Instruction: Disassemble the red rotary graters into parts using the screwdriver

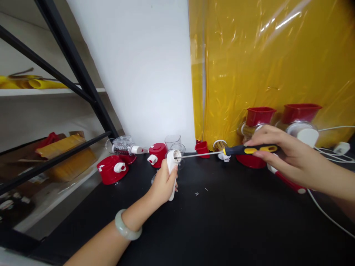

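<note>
My left hand is closed round a white plastic crank handle, its round hollow end turned to the right. In my right hand is a screwdriver with a dark blue and yellow grip, held level between thumb and fingers. Its long thin shaft points left, and the tip reaches the opening of the handle's hollow end. Whether the tip touches a screw inside cannot be made out. Behind the left hand sit a red base with a white knob and a clear plastic housing.
Farther left are another red base and a clear drum housing. A small red hopper and a grater drum stand at the back. Red-topped graters and white cables lie right. A black-framed shelf borders the left.
</note>
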Tool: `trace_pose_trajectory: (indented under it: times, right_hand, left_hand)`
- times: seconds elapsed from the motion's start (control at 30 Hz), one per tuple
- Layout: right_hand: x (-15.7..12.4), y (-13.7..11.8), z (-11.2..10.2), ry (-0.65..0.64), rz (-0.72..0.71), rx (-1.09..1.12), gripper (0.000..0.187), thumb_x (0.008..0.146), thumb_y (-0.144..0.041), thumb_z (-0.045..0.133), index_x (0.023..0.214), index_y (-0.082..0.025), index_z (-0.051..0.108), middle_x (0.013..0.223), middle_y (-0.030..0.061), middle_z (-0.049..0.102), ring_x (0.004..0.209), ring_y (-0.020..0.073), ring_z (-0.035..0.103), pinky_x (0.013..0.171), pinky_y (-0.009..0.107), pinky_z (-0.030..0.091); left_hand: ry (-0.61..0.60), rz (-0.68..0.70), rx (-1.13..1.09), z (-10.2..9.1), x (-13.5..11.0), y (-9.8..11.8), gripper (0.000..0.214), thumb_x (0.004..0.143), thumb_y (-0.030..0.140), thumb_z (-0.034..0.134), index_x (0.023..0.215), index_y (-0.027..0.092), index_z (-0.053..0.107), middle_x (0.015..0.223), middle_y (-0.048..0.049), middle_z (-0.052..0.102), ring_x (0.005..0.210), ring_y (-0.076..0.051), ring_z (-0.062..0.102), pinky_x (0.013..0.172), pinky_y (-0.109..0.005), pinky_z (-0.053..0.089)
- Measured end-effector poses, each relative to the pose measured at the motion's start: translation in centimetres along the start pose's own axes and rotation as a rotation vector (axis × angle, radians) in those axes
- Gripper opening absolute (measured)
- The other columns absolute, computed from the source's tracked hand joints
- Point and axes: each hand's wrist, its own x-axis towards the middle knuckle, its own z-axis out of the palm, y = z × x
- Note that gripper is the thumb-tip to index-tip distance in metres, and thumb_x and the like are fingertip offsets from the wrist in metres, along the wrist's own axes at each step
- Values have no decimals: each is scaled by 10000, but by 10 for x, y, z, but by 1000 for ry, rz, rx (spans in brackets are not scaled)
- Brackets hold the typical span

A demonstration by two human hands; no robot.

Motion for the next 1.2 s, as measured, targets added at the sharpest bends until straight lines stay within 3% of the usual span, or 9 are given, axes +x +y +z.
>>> trace_pose_trajectory:
  times: [0.2, 0.4, 0.5, 0.63, 0.8, 0.9, 1.0, 1.1, 1.2]
  right_hand:
    - [-9, -2, 15, 142, 224, 302, 352, 858, -373, 741, 1134, -347, 523, 1112, 25, 609, 1068, 205, 630, 837, 308, 558]
    - [-14, 13, 19, 52, 539, 116, 455, 1022, -626, 311, 1074, -261, 577, 680, 14, 580, 552, 162, 557, 510, 288, 465]
    - [-13, 15, 10, 51, 379, -92, 317, 1016, -542, 434, 1076, -279, 601, 862, 36, 637, 742, 175, 619, 633, 294, 496]
    - [-13, 10, 7, 8, 111, 83, 270, 957, -364, 610, 1215, -363, 531, 1143, 27, 594, 1064, 183, 616, 891, 301, 523]
    - [-15, 11, 22, 104, 250, 275, 393, 868, -394, 735, 1195, -340, 524, 1170, 24, 582, 1134, 176, 600, 944, 262, 523]
    - [-18, 15, 25, 49, 426, 345, 420, 981, -607, 473, 1270, -306, 516, 1004, 46, 643, 864, 193, 671, 738, 305, 572]
    - [-19, 14, 19, 39, 491, 124, 428, 1024, -603, 338, 1124, -269, 587, 724, 13, 587, 527, 148, 547, 491, 282, 450]
    - [-16, 6, 10, 91, 251, -126, 224, 1014, -465, 477, 1106, -302, 599, 883, 27, 625, 713, 161, 607, 613, 290, 476]
    - [-12, -5, 3, 42, 42, -23, 224, 977, -323, 565, 1198, -349, 537, 1015, 25, 605, 899, 176, 615, 777, 310, 505]
  left_hand:
    - [-4, -31, -60, -1, 2, -2, 259, 967, 490, 455, 1016, 243, 393, 768, 55, 528, 491, -130, 586, 403, -253, 511]
    - [-7, 4, 101, -1, -6, -3, 284, 989, 494, 425, 1084, 228, 410, 711, 52, 541, 472, -150, 596, 425, -257, 494]
    - [-35, 3, 119, 0, -9, -2, 282, 992, 499, 419, 1059, 226, 409, 665, 58, 533, 460, -161, 602, 426, -261, 492]
    - [1, -49, 86, -1, -5, 0, 257, 987, 490, 410, 1026, 237, 385, 710, 56, 522, 470, -160, 605, 410, -277, 511]
    - [25, -55, 75, -3, -1, 0, 261, 983, 501, 421, 984, 245, 372, 762, 43, 535, 496, -151, 608, 412, -272, 514]
    - [21, -53, 78, -3, -3, -1, 268, 981, 504, 433, 988, 243, 373, 762, 37, 552, 492, -148, 608, 409, -256, 501]
    - [-33, -35, 102, -2, -6, -2, 268, 983, 507, 428, 977, 245, 373, 709, 47, 548, 471, -153, 606, 406, -249, 488]
    - [-56, -34, 114, -2, -7, -2, 265, 980, 507, 427, 973, 247, 376, 681, 56, 534, 458, -160, 607, 404, -257, 495]
    - [-51, -37, 106, -3, -5, 0, 258, 977, 496, 429, 1004, 244, 383, 729, 48, 540, 470, -157, 612, 402, -270, 514]
